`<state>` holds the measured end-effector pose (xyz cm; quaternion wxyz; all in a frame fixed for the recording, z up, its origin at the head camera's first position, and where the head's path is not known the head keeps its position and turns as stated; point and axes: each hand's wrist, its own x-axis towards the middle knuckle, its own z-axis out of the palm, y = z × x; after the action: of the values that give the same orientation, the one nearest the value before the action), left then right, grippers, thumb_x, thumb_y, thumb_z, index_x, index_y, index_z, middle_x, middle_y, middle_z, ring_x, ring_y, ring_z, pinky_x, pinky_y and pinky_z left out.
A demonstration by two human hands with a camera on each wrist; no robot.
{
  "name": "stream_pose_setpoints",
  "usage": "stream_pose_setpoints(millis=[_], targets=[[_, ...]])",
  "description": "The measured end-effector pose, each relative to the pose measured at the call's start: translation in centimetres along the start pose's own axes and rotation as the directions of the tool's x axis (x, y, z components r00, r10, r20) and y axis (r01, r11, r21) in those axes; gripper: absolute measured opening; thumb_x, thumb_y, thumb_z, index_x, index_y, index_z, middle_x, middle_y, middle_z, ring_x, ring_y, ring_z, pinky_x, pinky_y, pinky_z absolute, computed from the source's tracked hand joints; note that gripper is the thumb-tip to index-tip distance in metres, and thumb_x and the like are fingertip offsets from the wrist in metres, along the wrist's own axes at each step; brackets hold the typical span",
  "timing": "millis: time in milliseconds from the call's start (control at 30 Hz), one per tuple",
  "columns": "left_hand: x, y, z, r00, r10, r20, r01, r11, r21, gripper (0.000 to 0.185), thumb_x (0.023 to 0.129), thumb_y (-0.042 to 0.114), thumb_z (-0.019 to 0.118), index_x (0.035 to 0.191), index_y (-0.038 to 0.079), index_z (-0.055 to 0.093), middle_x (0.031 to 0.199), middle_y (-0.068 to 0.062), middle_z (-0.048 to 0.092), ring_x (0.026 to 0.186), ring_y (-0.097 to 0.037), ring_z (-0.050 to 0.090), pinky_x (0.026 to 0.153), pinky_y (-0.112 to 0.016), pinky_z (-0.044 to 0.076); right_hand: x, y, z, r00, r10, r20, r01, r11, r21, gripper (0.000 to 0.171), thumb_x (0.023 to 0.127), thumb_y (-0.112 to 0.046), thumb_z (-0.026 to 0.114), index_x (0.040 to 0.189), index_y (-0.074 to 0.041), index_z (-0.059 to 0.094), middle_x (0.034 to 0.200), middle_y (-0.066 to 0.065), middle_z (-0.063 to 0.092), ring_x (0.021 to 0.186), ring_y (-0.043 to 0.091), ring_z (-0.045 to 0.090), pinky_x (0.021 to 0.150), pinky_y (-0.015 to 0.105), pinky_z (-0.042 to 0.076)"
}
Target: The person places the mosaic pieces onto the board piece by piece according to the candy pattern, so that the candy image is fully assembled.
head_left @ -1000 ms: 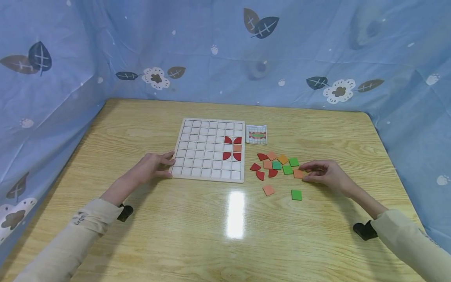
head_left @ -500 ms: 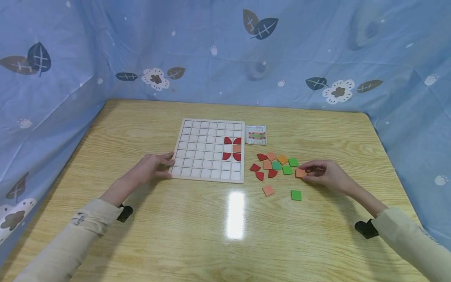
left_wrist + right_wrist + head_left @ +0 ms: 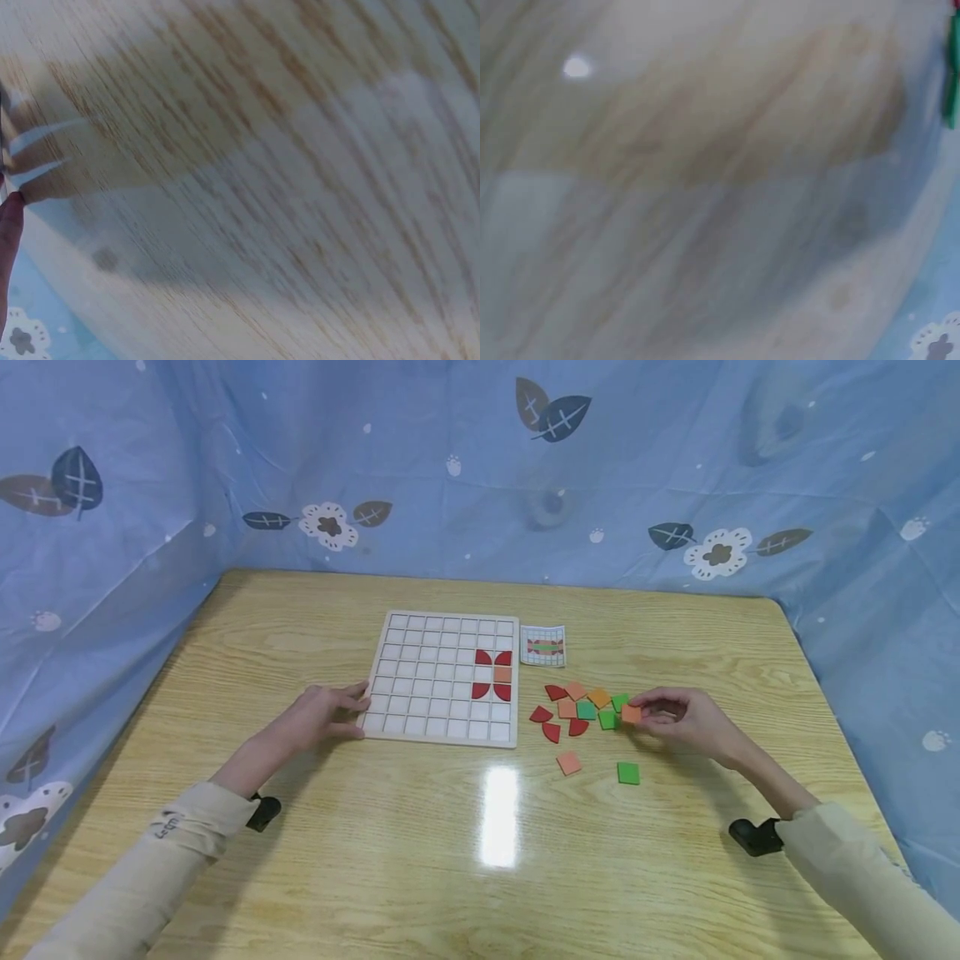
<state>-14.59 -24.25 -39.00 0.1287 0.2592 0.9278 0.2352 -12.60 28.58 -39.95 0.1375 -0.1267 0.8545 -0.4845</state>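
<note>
In the head view my right hand (image 3: 690, 722) pinches a square orange tile (image 3: 632, 714) between thumb and fingers, tilted up over the tabletop. Two green tiles (image 3: 607, 719) lie just left of it, partly overlapped by it in this view. At the left side of the white grid board (image 3: 420, 726), my left hand (image 3: 322, 714) rests with its fingers and thumb against the frame. Red quarter-round pieces (image 3: 502, 692) and one orange tile (image 3: 502, 674) sit in cells near the board's right side. Only a fingertip (image 3: 10, 217) shows in the left wrist view.
Several red, orange and green pieces (image 3: 567, 708) lie loose right of the board. A pattern card (image 3: 543, 658) lies by its upper right corner. One orange tile (image 3: 569, 763) and one green tile (image 3: 628, 773) lie nearer the front. Blue patterned cloth (image 3: 480, 468) borders the wooden table (image 3: 420, 860).
My right hand has drawn the orange tile slightly right, then lifted and tilted it and moved it back left toward the green tiles. My left hand stays at the board's edge.
</note>
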Motion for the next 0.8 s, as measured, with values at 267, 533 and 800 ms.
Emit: stream_pose_setpoints(millis=[267,533,800], targets=[[0.0,-0.3,0.1,1.0,-0.008,-0.001,0.008,1.0,-0.023,0.052,0.08,0.013,0.076,0.124,-0.008,0.057,0.143,-0.025,0.038,0.127,-0.045,0.037,0.101,-0.055,0.037,1.3,-2.1,1.1,1.0,-0.012,0.015,0.011,0.999,0.042,0.032,0.088,-0.01,0.07,0.116,0.004,0.064,0.114,0.012,0.062,0.093,0.006,0.063,0.073,0.022,0.055],[0.0,-0.3,0.0,1.0,0.016,-0.01,-0.016,1.0,-0.015,0.052,0.079,0.011,0.076,0.123,-0.01,0.057,0.141,-0.027,0.039,0.126,-0.044,0.04,0.1,-0.054,0.039,2.6,-3.2,2.7,1.0,-0.005,-0.005,0.005,0.997,0.073,0.031,0.088,-0.009,0.07,0.115,0.004,0.065,0.113,0.019,0.064,0.091,0.008,0.064,0.073,0.021,0.055],[-0.1,-0.4,0.2,0.999,0.031,-0.019,-0.031,0.999,-0.006,0.051,0.078,0.011,0.076,0.121,-0.01,0.058,0.14,-0.027,0.04,0.124,-0.044,0.042,0.099,-0.054,0.04,3.7,-4.1,4.1,0.999,-0.014,-0.043,0.016,0.999,0.039,0.029,0.087,-0.003,0.069,0.115,0.004,0.066,0.109,0.021,0.065,0.088,0.01,0.063,0.076,0.015,0.052]])
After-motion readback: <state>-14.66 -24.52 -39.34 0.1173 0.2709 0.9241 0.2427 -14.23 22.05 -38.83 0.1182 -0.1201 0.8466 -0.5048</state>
